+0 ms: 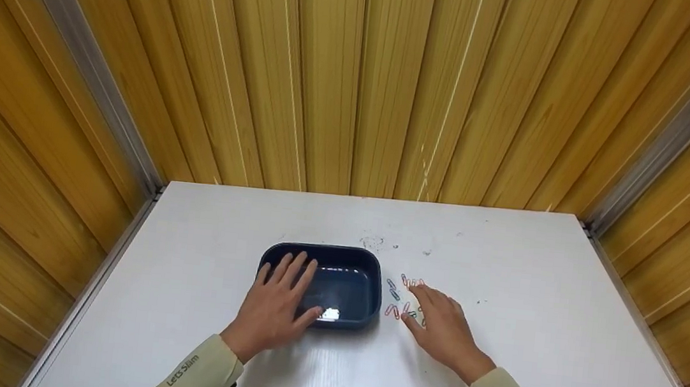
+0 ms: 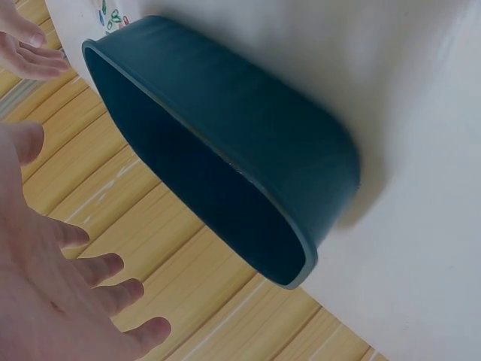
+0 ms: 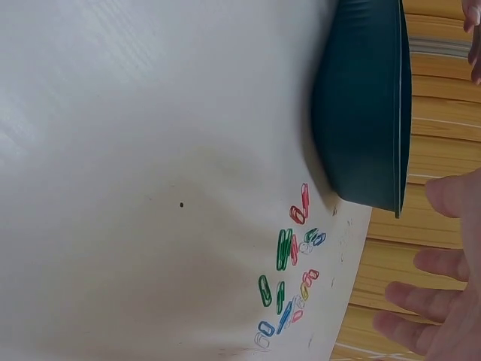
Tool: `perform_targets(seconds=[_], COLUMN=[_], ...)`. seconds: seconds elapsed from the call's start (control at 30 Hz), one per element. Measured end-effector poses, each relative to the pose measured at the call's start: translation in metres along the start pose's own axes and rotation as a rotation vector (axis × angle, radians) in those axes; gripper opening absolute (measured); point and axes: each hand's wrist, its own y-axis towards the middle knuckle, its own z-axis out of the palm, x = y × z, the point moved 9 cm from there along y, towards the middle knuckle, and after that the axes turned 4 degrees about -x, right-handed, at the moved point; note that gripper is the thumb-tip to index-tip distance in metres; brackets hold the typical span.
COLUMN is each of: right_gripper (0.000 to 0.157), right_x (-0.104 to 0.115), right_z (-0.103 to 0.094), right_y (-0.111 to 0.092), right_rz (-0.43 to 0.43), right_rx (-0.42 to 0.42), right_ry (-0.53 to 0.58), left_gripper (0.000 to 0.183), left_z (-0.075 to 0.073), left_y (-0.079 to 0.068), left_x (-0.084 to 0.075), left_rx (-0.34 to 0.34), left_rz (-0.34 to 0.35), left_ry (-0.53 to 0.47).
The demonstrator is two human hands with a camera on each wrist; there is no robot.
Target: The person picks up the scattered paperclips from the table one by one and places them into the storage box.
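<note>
A dark blue rectangular container (image 1: 337, 324) stands upright on the white table, its inside bare in the head view. My left hand (image 1: 272, 307) is spread above its left part, and the left wrist view (image 2: 68, 278) shows that palm apart from the rim. To the right of the container lie several coloured paper clips (image 1: 395, 295), in red, green, blue, yellow and white. Over their right side hovers my right hand (image 1: 443, 325), fingers extended and thumb apart; it hides some of them. In the right wrist view the clips (image 3: 284, 252) lie loose on the tabletop, below the hand.
The white table (image 1: 197, 255) ends at a yellow wood-patterned wall (image 1: 357, 79) at the back, with similar panels on both sides. Dark specks (image 1: 372, 241) mark the tabletop behind the container. Metal posts (image 1: 95, 65) stand at the corners.
</note>
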Motion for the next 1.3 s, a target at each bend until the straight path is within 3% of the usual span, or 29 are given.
perform_targets(seconds=[0.63,1.3], right_gripper=[0.052,0.055], right_x=[-0.011,-0.035], right_z=[0.008,0.017], right_y=[-0.002,-0.006], right_rz=[0.017,0.135], right_rx=[0.009,0.062], right_ry=[-0.016,0.069], left_gripper=[0.079,0.074], left_z=[0.014,0.021], left_y=[-0.012,-0.021], left_x=[0.03,0.057], left_rx=[0.01,-0.008], left_rz=[-0.091,-0.171], left_ry=[-0.009,-0.06])
